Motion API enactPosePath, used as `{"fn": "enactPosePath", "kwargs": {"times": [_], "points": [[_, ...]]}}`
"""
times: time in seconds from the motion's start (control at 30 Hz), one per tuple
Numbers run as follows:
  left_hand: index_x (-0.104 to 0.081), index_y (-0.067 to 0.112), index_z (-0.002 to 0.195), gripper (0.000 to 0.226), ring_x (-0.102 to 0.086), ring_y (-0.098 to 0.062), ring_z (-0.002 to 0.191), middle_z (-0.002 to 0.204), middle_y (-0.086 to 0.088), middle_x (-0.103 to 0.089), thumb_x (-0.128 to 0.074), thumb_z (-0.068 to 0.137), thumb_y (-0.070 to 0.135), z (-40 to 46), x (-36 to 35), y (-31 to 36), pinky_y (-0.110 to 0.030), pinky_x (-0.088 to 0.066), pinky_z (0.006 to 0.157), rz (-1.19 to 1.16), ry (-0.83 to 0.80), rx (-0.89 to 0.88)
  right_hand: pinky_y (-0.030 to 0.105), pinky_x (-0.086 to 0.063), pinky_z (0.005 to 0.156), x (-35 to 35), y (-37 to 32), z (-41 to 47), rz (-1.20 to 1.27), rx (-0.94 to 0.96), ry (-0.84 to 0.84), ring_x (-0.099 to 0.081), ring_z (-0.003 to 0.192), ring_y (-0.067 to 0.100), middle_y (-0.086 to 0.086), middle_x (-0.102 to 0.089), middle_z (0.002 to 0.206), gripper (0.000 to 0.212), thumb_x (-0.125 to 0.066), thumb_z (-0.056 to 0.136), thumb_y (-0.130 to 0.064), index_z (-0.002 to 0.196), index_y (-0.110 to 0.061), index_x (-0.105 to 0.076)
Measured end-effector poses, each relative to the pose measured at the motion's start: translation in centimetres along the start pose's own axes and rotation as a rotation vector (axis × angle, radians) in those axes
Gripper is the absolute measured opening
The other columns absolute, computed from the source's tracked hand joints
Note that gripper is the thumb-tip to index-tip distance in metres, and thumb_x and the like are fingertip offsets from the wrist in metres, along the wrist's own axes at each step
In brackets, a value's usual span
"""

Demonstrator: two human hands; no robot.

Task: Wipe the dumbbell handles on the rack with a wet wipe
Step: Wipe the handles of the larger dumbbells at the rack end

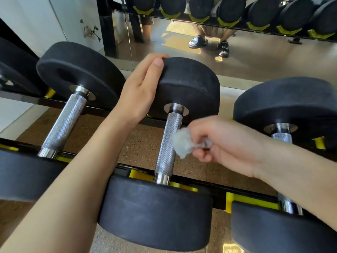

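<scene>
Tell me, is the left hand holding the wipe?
No, the right hand grips the wipe; the left hand rests on the dumbbell's far head.

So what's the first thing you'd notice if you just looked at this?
The two bare hands in the middle: the right hand pinches a crumpled wet wipe against the shiny handle of the centre dumbbell, while the left hand rests on its far black head. More big dumbbells sit on the yellow-padded rack either side, and a mirror behind reflects sandalled feet.

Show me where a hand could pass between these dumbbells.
Open gaps flank the middle handle: one toward the left handle, crossed by the left hand forearm; one toward the right handle, filled by the right hand and wipe. The heads sit closer together.
</scene>
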State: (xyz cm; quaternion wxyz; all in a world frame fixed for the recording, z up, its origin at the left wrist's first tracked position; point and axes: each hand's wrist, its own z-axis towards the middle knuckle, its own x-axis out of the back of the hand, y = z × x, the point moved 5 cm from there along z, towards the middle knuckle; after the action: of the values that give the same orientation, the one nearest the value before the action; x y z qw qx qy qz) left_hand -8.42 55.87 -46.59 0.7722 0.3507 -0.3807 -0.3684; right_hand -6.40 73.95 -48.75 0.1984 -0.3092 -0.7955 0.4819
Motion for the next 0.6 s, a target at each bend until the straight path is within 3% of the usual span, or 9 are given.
{"fn": "enactPosePath", "kwargs": {"times": [0.07,0.13,0.2,0.33,0.43,0.53,0.6], "points": [[-0.062,0.022,0.125,0.039,-0.056,-0.006,0.109,0.115,0.010,-0.062,-0.029,0.111,0.037,0.0,0.0,0.0,-0.025,-0.041,0.095,0.009,-0.007,-0.004,0.024,-0.039,0.049,-1.2,-1.7,-0.9,-0.292,0.278,0.028,-0.054,0.057,0.009,0.000,-0.057,0.066,0.015,-0.054,0.078,-0.012,0.081,-0.003,-0.065],[-0.062,0.023,0.125,0.039,-0.056,-0.006,0.109,0.114,0.011,-0.061,-0.028,0.111,0.037,0.0,0.0,0.1,-0.025,-0.042,0.094,0.016,-0.016,-0.001,0.022,-0.048,0.068,-3.6,-2.1,-1.6,-0.776,0.568,-0.057,-0.061,0.079,0.003,-0.009,-0.064,0.085,0.021,-0.060,0.084,-0.017,0.097,-0.025,-0.074],[-0.061,0.024,0.126,0.039,-0.056,-0.005,0.108,0.113,0.012,-0.061,-0.027,0.112,0.038,0.0,0.0,0.1,-0.023,-0.042,0.093,0.018,-0.022,0.005,0.027,-0.046,0.078,-4.9,-1.3,-1.5,-1.070,0.643,-0.148,-0.055,0.088,0.005,-0.010,-0.058,0.094,0.029,-0.056,0.092,-0.014,0.110,-0.028,-0.074],[-0.061,0.025,0.125,0.038,-0.056,-0.002,0.104,0.110,0.013,-0.061,-0.027,0.112,0.036,-0.1,0.0,0.3,-0.021,-0.042,0.091,0.011,-0.021,0.005,0.031,-0.047,0.079,-4.7,-1.2,-1.0,-1.177,0.567,-0.198,-0.056,0.089,0.007,-0.006,-0.063,0.092,0.028,-0.055,0.092,-0.015,0.108,-0.027,-0.074],[-0.061,0.025,0.125,0.038,-0.056,-0.001,0.104,0.110,0.013,-0.061,-0.027,0.112,0.036,-0.2,0.0,0.3,-0.019,-0.042,0.090,0.009,-0.024,0.008,0.033,-0.052,0.082,-4.5,-1.3,-1.3,-1.113,0.506,-0.257,-0.062,0.091,0.008,-0.006,-0.069,0.092,0.031,-0.054,0.088,-0.013,0.104,-0.029,-0.074],[-0.061,0.023,0.126,0.039,-0.056,-0.001,0.105,0.112,0.013,-0.061,-0.027,0.112,0.036,-0.2,0.0,0.3,-0.017,-0.041,0.090,0.014,-0.022,0.003,0.023,-0.050,0.077,-2.5,-1.3,-1.6,-1.027,0.405,-0.263,-0.064,0.083,0.003,-0.010,-0.071,0.083,0.025,-0.057,0.084,-0.010,0.090,-0.024,-0.077],[-0.061,0.023,0.126,0.039,-0.057,-0.003,0.107,0.113,0.011,-0.062,-0.028,0.112,0.037,-0.1,-0.1,0.3,-0.019,-0.042,0.092,0.011,-0.021,0.004,0.014,-0.044,0.063,-0.5,-0.8,-0.8,-0.998,0.293,-0.184,-0.061,0.064,0.000,-0.011,-0.067,0.068,0.021,-0.056,0.085,-0.009,0.084,-0.015,-0.076]]}}
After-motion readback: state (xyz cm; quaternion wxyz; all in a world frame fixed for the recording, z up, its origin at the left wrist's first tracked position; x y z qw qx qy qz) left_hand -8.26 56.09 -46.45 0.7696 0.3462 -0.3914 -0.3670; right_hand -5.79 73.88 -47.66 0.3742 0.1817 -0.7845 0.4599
